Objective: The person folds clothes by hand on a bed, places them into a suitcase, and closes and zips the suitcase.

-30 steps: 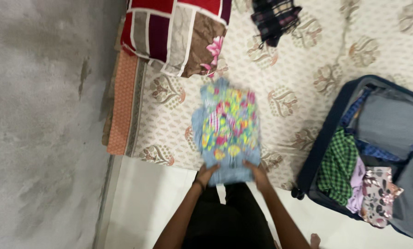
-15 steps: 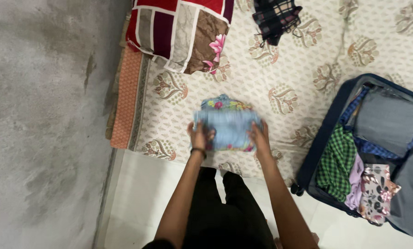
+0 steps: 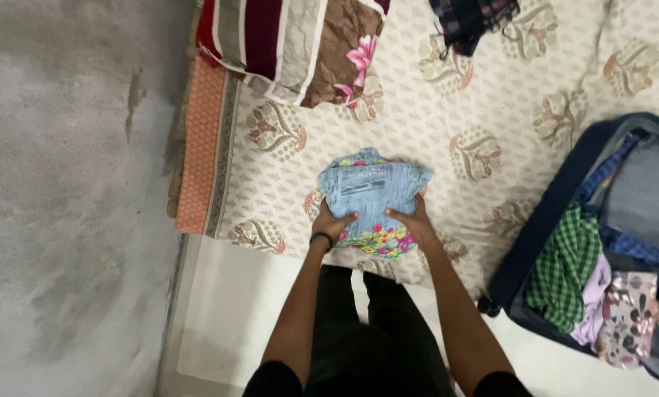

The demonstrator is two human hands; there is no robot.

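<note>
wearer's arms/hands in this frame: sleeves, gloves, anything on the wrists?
Both forearms are bare, no gloves. Dark short sleeves show at the upper arms near the bottom edge. The left hand has a thin dark band at its wrist. The right hand shows no band or ring I can make out.

A folded garment [image 3: 372, 195] lies on the patterned bedsheet near the bed's edge. It is a compact, roughly rectangular bundle of light blue cloth, its plain reverse side facing up, with a bright floral print of pink, yellow and green showing along its near edge and at its far-left corner.
</note>
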